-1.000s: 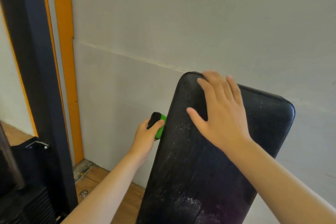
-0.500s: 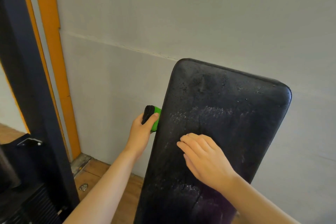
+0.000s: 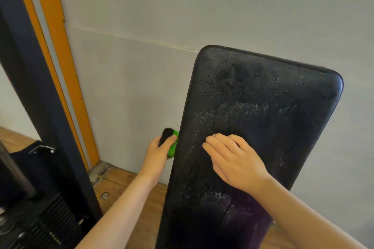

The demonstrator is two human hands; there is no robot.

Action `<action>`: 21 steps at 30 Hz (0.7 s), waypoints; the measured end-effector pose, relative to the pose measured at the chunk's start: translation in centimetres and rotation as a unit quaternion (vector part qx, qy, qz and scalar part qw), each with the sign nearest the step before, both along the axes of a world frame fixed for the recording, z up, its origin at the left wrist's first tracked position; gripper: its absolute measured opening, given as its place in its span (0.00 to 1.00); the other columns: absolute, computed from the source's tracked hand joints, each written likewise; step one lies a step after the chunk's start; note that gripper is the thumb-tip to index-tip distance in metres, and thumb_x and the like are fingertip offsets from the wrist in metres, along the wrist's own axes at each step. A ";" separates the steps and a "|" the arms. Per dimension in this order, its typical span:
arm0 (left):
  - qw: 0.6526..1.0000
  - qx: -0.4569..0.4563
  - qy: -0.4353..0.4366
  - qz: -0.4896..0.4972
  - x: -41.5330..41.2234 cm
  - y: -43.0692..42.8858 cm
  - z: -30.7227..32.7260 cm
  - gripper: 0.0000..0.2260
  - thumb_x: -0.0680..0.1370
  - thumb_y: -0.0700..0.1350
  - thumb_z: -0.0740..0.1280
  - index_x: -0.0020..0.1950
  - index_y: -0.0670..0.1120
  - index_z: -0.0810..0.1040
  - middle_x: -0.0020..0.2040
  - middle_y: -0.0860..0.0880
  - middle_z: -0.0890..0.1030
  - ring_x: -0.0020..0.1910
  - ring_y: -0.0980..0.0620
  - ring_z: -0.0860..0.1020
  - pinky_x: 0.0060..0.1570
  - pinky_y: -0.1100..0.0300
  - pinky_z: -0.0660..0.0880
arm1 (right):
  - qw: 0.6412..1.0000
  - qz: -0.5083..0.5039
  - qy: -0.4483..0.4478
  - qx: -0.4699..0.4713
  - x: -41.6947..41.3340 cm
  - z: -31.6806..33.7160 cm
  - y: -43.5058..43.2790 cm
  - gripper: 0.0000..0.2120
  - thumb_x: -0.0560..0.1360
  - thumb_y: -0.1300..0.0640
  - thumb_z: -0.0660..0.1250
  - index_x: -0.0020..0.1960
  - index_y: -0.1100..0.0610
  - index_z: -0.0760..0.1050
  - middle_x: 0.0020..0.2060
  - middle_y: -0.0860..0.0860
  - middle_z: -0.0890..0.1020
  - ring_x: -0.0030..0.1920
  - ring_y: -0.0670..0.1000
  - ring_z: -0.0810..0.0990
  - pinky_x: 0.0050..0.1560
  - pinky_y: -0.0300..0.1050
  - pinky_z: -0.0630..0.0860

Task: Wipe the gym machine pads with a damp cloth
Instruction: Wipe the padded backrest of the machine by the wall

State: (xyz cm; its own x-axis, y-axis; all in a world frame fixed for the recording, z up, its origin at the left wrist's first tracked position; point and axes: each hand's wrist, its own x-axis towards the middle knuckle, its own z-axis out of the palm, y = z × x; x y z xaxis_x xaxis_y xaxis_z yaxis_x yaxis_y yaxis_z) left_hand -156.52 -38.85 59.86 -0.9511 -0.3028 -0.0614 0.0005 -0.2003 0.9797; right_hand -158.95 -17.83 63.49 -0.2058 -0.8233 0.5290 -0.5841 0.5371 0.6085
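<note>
Navy-painted metal forms a tall upright post at the far left, with a smooth orange strip running alongside it up the matt grey wall. Ribbed black machine parts are seen at the foot of the post, and warm wooden floorboards lie beside them, where a small round metal fitting is set into the wood. Further right, the left hand is curled round a green and black object, held just beside the left edge of the pad; what the object is cannot be told. The pad, a long black upholstered board with rounded corners, is stood on a tilt in front of the wall and fills the centre and right of the view. Its grained, leather-like surface is beaded with droplets near the top, streaked with pale wet smears across the middle, and cracked lower down. The right hand is laid palm down on the middle of the pad, fingers loosely bent and touching the surface, with nothing seen gripped.
</note>
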 end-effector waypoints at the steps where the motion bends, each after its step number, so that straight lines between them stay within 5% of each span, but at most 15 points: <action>1: 1.000 0.004 0.017 0.002 -0.4 0.0 1.1 0.05 0.79 0.46 0.65 0.50 0.47 0.79 0.50 0.43 0.81 0.51 0.47 0.80 0.58 0.50 0.75 | 1.000 0.000 0.000 -0.001 0.0 0.0 0.0 0.18 0.74 0.55 0.64 0.62 0.57 0.71 0.59 0.50 0.78 0.61 0.51 0.71 0.60 0.48 0.66; 7: 0.997 0.000 0.073 0.008 -2.3 0.1 4.7 0.05 0.79 0.47 0.66 0.51 0.47 0.79 0.49 0.43 0.81 0.50 0.49 0.79 0.55 0.51 0.77 | 1.000 -0.003 -0.006 -0.006 0.0 -0.1 0.0 0.17 0.75 0.55 0.62 0.63 0.56 0.71 0.59 0.50 0.78 0.62 0.51 0.71 0.61 0.47 0.65; 13: 1.000 -0.010 0.009 0.008 -0.7 0.6 -0.2 0.08 0.79 0.49 0.65 0.53 0.47 0.79 0.50 0.42 0.82 0.53 0.46 0.80 0.57 0.50 0.77 | 1.000 -0.003 -0.002 -0.011 -0.1 -0.3 0.0 0.17 0.75 0.55 0.62 0.62 0.57 0.72 0.59 0.51 0.78 0.61 0.52 0.71 0.61 0.47 0.66; 18: 0.998 -0.013 -0.065 -0.002 2.6 0.6 -5.7 0.11 0.80 0.48 0.63 0.58 0.43 0.78 0.51 0.44 0.82 0.52 0.49 0.80 0.44 0.65 0.75 | 1.000 -0.008 0.001 -0.008 -0.2 -0.4 0.0 0.16 0.75 0.55 0.62 0.62 0.57 0.73 0.59 0.51 0.78 0.62 0.51 0.71 0.61 0.47 0.65; 21: 0.996 -0.010 -0.087 -0.012 3.0 0.1 -6.4 0.10 0.79 0.47 0.64 0.57 0.45 0.78 0.51 0.43 0.82 0.54 0.46 0.80 0.55 0.53 0.77 | 1.000 -0.009 -0.002 -0.008 -0.1 -0.3 -0.1 0.16 0.75 0.55 0.62 0.62 0.57 0.72 0.59 0.51 0.78 0.62 0.52 0.71 0.61 0.47 0.66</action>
